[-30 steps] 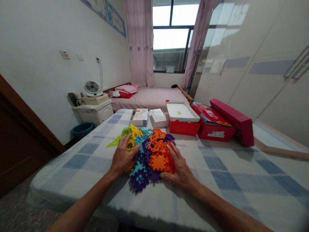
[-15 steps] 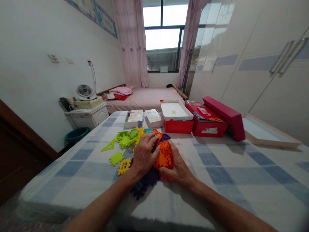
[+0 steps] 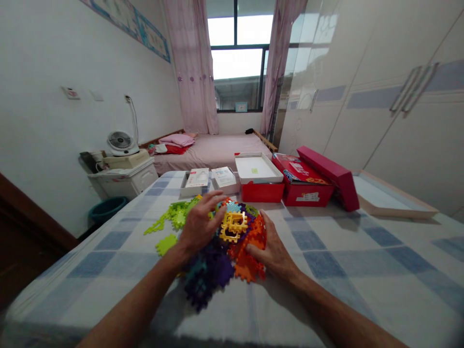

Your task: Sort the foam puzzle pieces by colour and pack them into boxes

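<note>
Jagged-edged plastic interlocking pieces lie heaped on the table. My right hand is curled against the heap's right side, its thumb over the orange pieces and its fingers along their outer edge. Over the left part of the heap, my left hand has its fingers stretched and apart, with nothing visible in it. Yellow pieces sit between both hands. Dark purple pieces spread below the left hand. Green pieces lie left of it, some hidden behind the hand.
The checked cloth covers the table. Along its far side stand two small white boxes, a red box with a white tray, a larger red box, a leaning red lid and a shallow pale tray.
My left hand has moved left, away from the orange pieces, uncovering yellow pieces. The orange stack has spread and flattened under my right hand. The view has shifted slightly.
</note>
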